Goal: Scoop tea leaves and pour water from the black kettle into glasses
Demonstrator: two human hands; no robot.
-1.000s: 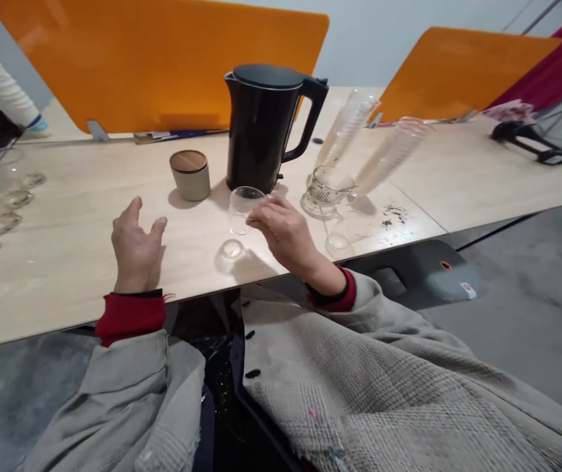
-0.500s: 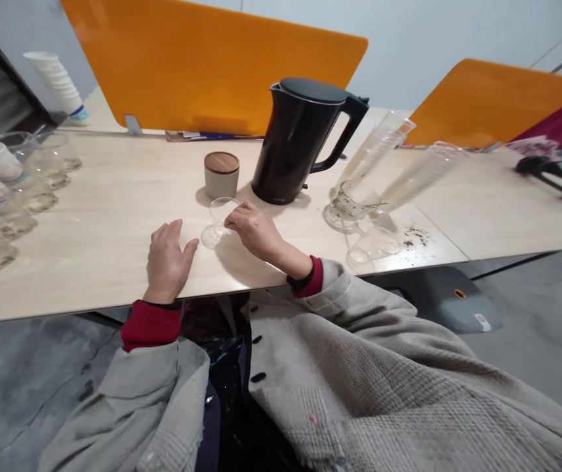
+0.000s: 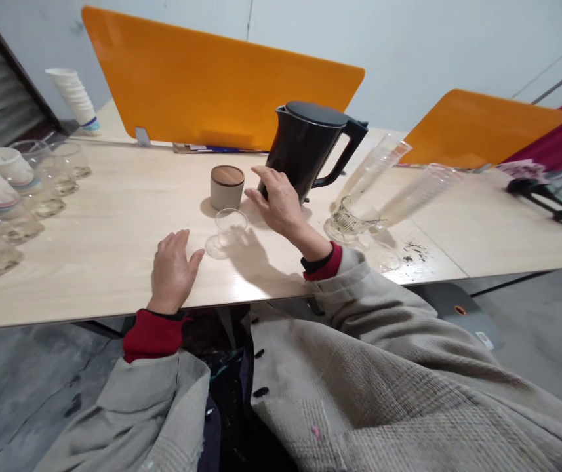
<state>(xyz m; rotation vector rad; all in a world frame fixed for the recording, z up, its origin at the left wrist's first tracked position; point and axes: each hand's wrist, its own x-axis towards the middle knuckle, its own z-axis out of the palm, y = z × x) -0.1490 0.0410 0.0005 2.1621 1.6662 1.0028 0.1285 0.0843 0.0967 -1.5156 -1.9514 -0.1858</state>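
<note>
My left hand [image 3: 173,270] lies on the table near its front edge, fingers spread and holding nothing. My right hand [image 3: 279,202] hovers with its fingers apart, nothing in it, just right of a grey canister [image 3: 227,194] with a wooden lid [image 3: 227,174]. Behind that hand stands a black electric kettle [image 3: 305,141], its handle to the right; the hand hides part of its base. A clear plastic cup [image 3: 227,233] stands between my hands, in front of the canister. I cannot tell whether the right hand touches the kettle.
On the left stand several clear cups of pale liquid [image 3: 49,206] and white paper cups [image 3: 2,164]; a paper-cup stack [image 3: 75,98] is behind. To the right are a ribbed glass [image 3: 347,219], leaning clear-cup stacks [image 3: 421,195] and dark crumbs [image 3: 414,252]. Orange dividers [image 3: 212,82] stand behind.
My right hand has let go of the clear cup's rim and moved up and right toward the canister and kettle, its fingers opening. The left hand stays resting on the table.
</note>
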